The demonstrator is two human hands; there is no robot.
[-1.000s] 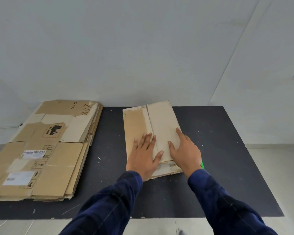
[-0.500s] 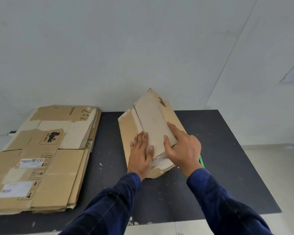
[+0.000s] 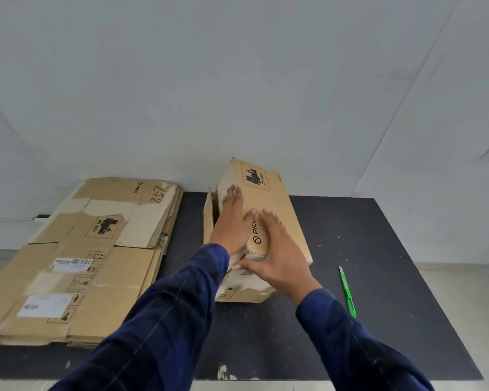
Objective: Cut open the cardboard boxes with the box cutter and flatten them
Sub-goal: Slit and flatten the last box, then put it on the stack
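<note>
Head view: a stack [image 3: 76,258] of flattened boxes lies on the left of the mat [image 3: 378,249], so much looks done. One box [image 3: 277,210] sits mid-mat, far end raised, not yet flat. The left hand [image 3: 233,224] presses flat on its left side, fingers straight. The right hand [image 3: 277,255] spreads over the top, thumb along the near edge. The cutter [image 3: 347,292] lies untouched just right of the box.

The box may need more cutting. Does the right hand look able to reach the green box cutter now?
Probably yes: the box cutter lies uncovered on the black mat near the right hand, with nothing between them, though that hand rests on the cardboard box.
</note>
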